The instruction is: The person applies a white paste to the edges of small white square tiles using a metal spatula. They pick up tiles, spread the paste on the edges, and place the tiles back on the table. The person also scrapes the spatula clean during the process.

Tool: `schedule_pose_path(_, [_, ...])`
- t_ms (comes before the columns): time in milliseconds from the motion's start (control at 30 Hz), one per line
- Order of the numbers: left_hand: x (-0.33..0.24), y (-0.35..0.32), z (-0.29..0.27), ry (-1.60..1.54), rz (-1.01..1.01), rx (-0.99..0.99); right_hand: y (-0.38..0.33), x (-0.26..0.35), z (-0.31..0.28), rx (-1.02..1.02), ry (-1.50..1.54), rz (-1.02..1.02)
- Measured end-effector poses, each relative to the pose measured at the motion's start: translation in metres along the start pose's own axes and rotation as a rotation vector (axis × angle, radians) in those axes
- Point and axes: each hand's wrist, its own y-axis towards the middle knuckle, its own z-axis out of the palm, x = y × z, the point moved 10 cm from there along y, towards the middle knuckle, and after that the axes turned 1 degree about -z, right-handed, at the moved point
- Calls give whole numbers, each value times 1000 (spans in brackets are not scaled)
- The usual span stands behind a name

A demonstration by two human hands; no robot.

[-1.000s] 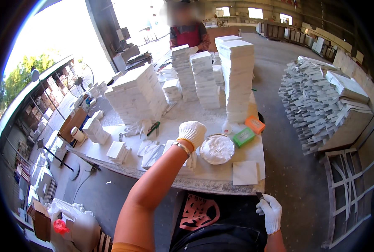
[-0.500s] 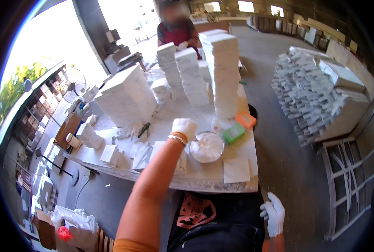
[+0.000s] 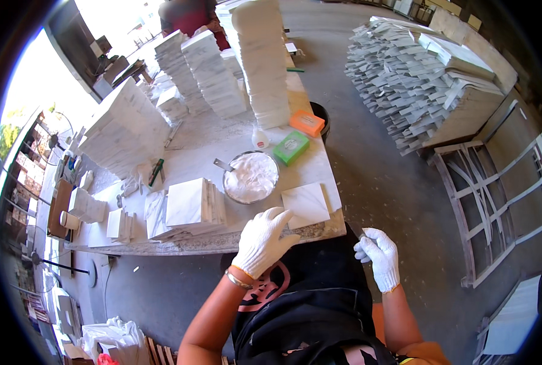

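Observation:
My left hand (image 3: 264, 242), in a white knit glove, is at the table's front edge with thumb and fingers apart and nothing visible in them. Just beyond its fingertips, a square white marble tile (image 3: 307, 204) lies on the table (image 3: 246, 243). My right hand (image 3: 380, 258), also gloved, is off the table's right corner. Its fingers are closed on a thin grey blade-like tool (image 3: 357, 230), mostly hidden by the hand. A metal bowl (image 3: 274, 190) of white paste stands behind the left hand, with a flat metal scraper (image 3: 223, 165) leaning on its rim.
Stacked marble tiles (image 3: 189, 204) stand left of the bowl; tall stacks (image 3: 262, 67) rise behind. Green (image 3: 291, 148) and orange (image 3: 307, 123) boxes and a small white bottle (image 3: 260, 139) sit beyond the bowl. A person (image 3: 189, 15) stands across the table. A metal frame (image 3: 484, 207) is at right.
My left hand has come back from beside the bowl to the table's front edge, and its fingers have spread. My right hand stays off the right corner. The view has tilted down and rightward.

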Motion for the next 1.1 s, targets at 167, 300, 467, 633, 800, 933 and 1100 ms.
schedule_pose_path(167, [6, -3, 15, 72, -17, -86, 2, -8, -15, -40, -13, 23])
schedule_pose_path(300, [-9, 18, 28, 124, 78, -92, 1, -15, -9, -4, 55, 19])
schedule_pose_path(467, [-12, 53, 53, 217, 92, -42, -2, -7, 8, 74, 92, 45])
schedule_pose_path(633, [5, 60, 63, 145, 7, 2, 0, -16, 0, 49, 105, 80])
schedule_pose_path(800, [4, 62, 57, 67, 100, -56, 5, -23, -8, 22, 175, 100])
schedule_pose_path(933, [1, 63, 52, 41, 119, -32, 8, -13, 3, 46, 264, 123])
schedule_pose_path(1100, [-16, 55, 35, -16, 160, -130, 21, -10, 20, 64, 222, 84])
